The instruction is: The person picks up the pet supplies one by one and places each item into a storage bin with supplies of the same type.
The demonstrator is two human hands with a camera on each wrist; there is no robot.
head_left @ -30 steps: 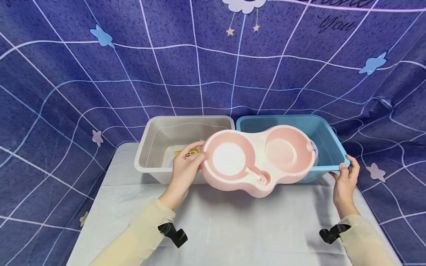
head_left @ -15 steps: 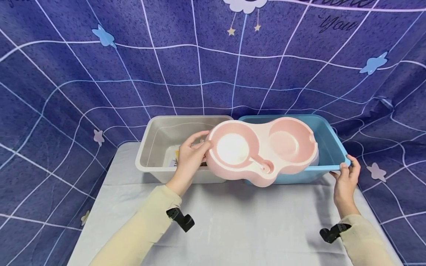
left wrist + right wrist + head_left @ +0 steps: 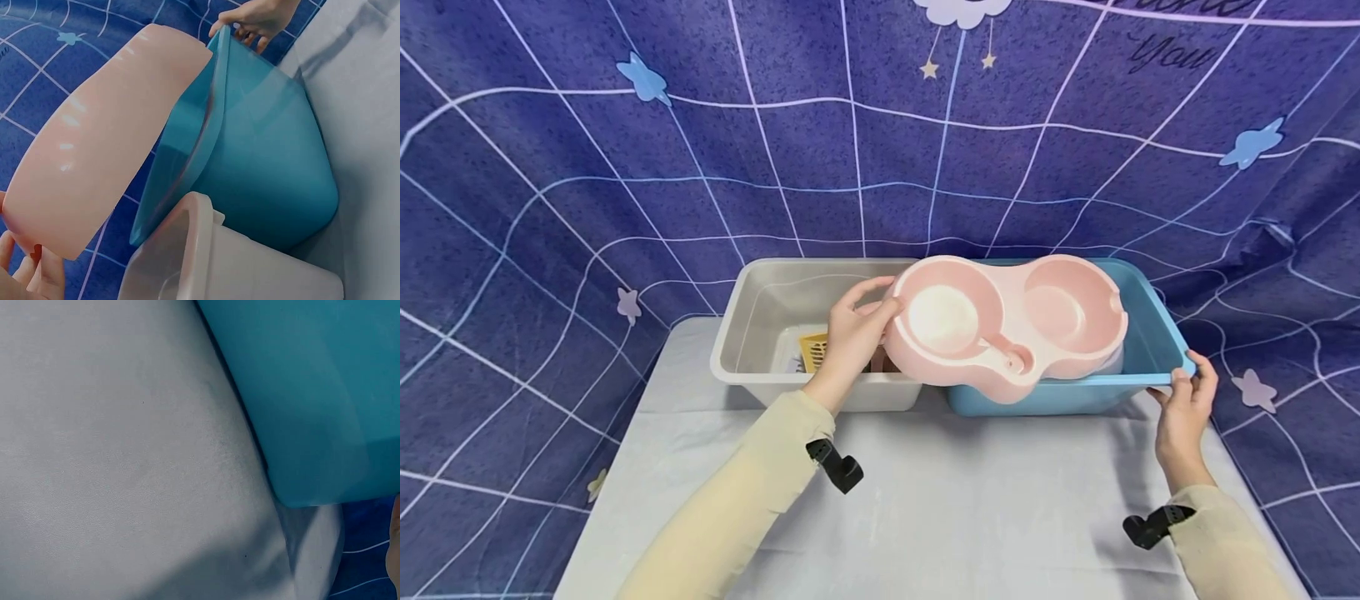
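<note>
My left hand grips the left end of a pink double pet bowl, its thumb on the rim. The bowl has two round hollows and a small recess at its near edge. It hangs tilted over the blue bin, its left end above the grey bin's edge. In the left wrist view the side of the pet bowl is above the bins. My right hand holds the blue bin's front right rim corner. A pale, partly hidden object shows behind the bowl's right end.
The grey bin stands left of the blue one, on a white-covered table. Inside it lie a yellow slotted piece and other partly hidden things. A dark blue patterned curtain hangs behind and at both sides.
My left hand has carried the pet bowl right and away from me, from in front of the bins to over the blue bin. The right hand stays on the rim.
</note>
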